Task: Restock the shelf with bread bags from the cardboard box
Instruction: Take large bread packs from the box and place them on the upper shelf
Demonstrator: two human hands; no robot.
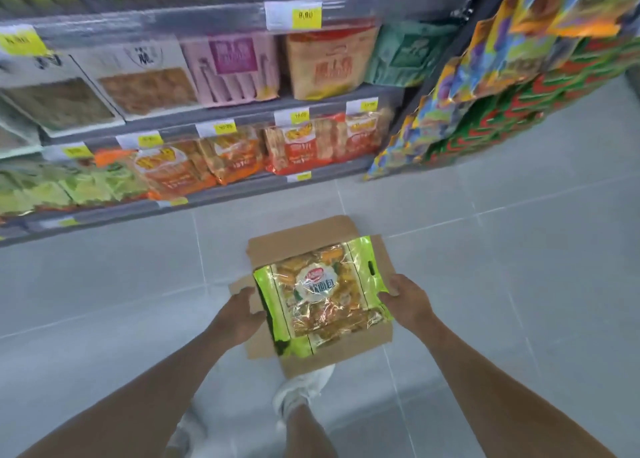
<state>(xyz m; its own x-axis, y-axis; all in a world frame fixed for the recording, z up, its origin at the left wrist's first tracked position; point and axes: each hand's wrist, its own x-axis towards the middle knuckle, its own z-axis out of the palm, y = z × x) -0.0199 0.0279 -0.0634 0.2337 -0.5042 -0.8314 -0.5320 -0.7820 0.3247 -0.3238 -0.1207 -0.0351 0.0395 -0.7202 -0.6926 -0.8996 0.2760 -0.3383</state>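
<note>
An open cardboard box lies on the grey tiled floor below me. Over it is a green-edged clear bread bag full of small golden buns. My left hand grips the bag's left edge and my right hand grips its right edge. The bag hides most of the box's inside. The shelf stands beyond the box, its lowest level holding green bread bags at left and orange and red ones to the right.
Upper shelf levels carry flat snack packs behind yellow price tags. A rack of colourful hanging packets stands at the right. My white shoes are just behind the box. Tiled floor spreads to the left and right.
</note>
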